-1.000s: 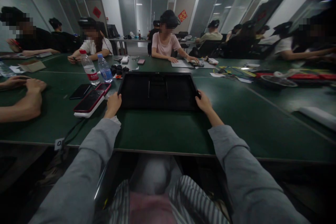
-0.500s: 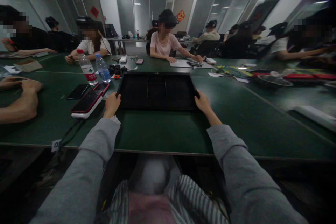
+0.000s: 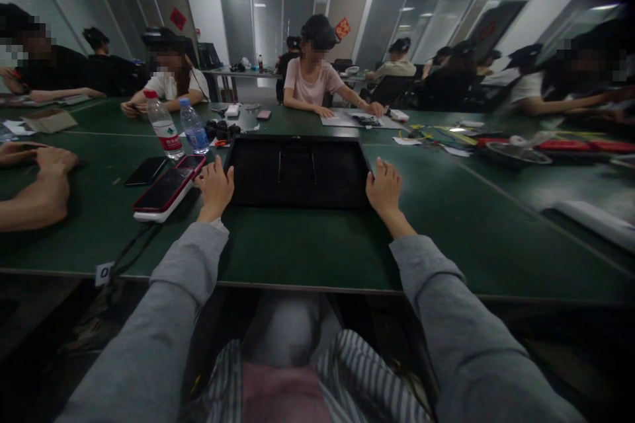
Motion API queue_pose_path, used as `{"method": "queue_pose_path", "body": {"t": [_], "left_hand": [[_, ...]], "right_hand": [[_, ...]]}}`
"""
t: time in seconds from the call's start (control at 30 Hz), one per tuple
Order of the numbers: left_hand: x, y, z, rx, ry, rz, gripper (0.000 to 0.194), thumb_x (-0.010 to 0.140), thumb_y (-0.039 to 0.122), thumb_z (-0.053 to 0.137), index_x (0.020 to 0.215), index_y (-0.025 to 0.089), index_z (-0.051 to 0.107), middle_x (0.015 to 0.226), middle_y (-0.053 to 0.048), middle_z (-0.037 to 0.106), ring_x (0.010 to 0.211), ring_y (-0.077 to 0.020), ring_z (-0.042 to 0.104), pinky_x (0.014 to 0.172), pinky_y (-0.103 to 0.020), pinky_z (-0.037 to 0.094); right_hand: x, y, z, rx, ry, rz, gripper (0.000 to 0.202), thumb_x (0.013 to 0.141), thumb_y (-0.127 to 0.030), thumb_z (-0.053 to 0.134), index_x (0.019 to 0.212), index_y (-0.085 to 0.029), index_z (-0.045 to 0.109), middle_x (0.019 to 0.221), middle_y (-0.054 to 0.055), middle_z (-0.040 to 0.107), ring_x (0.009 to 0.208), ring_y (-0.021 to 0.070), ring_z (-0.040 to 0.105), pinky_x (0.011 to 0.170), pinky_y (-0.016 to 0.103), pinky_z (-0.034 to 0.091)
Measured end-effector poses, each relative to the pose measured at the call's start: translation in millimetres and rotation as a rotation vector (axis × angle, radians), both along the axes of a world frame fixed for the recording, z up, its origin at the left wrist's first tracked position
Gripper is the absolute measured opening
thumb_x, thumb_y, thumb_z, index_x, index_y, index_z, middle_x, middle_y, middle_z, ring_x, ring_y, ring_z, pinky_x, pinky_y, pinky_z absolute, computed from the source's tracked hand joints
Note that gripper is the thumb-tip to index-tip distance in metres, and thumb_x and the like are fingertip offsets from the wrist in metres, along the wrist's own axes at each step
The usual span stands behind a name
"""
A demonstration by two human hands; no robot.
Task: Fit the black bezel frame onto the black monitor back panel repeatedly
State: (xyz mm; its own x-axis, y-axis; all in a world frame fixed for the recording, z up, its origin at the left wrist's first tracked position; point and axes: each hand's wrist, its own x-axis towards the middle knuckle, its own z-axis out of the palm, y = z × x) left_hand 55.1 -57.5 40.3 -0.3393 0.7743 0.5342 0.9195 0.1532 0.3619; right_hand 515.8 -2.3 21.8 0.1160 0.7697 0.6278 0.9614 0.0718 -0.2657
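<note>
Black tray (image 3: 340,178) on green table (image 3: 307,244), left hand (image 3: 214,190) and right hand (image 3: 385,192) at its ends, fingers (image 3: 218,169) outstretched

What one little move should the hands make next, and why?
Perhaps ease the left hand and right hand straight up, away from the black tray. It seems to rest on the green table, and both hands are open at its short sides, not gripping. Going up may keep the left hand from bumping the red-edged phone beside it.
</note>
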Motion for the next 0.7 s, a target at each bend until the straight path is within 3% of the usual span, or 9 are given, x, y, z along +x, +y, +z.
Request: {"method": "queue_pose_path", "body": {"t": [0.2, 0.33, 0.57, 0.7], "left_hand": [[51.7, -2.9, -1.2, 0.013, 0.066, -0.242, 0.068, 0.110, 0.050, 0.030, 0.164, 0.012, 0.044, 0.153, -0.025, 0.058, 0.145, -0.0410, 0.044, 0.123, -0.062, 0.027], [70.2, -0.8, -9.3, -0.068, 0.142, -0.330, 0.068, 0.110, 0.049, 0.032, 0.166, 0.012, 0.042, 0.156, -0.025, 0.055, 0.145, -0.0403, 0.044, 0.123, -0.064, 0.027], [70.9, -0.3, -10.9, -0.138, 0.212, -0.370, 0.061, 0.108, 0.044, 0.041, 0.160, 0.014, 0.052, 0.157, -0.024, 0.054, 0.149, -0.0422, 0.039, 0.123, -0.067, 0.026], [40.5, 7.8, -10.7, -0.103, 0.157, -0.319, 0.062, 0.106, 0.047, 0.046, 0.158, 0.014, 0.053, 0.156, -0.025, 0.055, 0.147, -0.0427, 0.042, 0.121, -0.065, 0.032]], "right_hand": [[-55.4, -7.6, -2.1, -0.052, -0.042, 0.133, 0.066, 0.109, -0.045, 0.031, 0.165, -0.011, 0.040, 0.161, 0.027, 0.045, 0.148, 0.0396, 0.042, 0.119, 0.063, 0.035], [-78.2, -11.7, -10.7, -0.106, -0.103, 0.231, 0.072, 0.109, -0.053, 0.031, 0.164, -0.009, 0.040, 0.163, 0.028, 0.041, 0.151, 0.0412, 0.038, 0.122, 0.064, 0.029], [-80.0, -12.0, -14.3, -0.110, -0.114, 0.240, 0.072, 0.107, -0.053, 0.037, 0.164, -0.009, 0.040, 0.161, 0.028, 0.042, 0.150, 0.0416, 0.037, 0.121, 0.064, 0.030], [-58.4, -0.6, -11.9, -0.064, 0.001, 0.204, 0.070, 0.106, -0.051, 0.039, 0.163, -0.011, 0.041, 0.157, 0.028, 0.046, 0.147, 0.0406, 0.042, 0.117, 0.063, 0.038]]}}
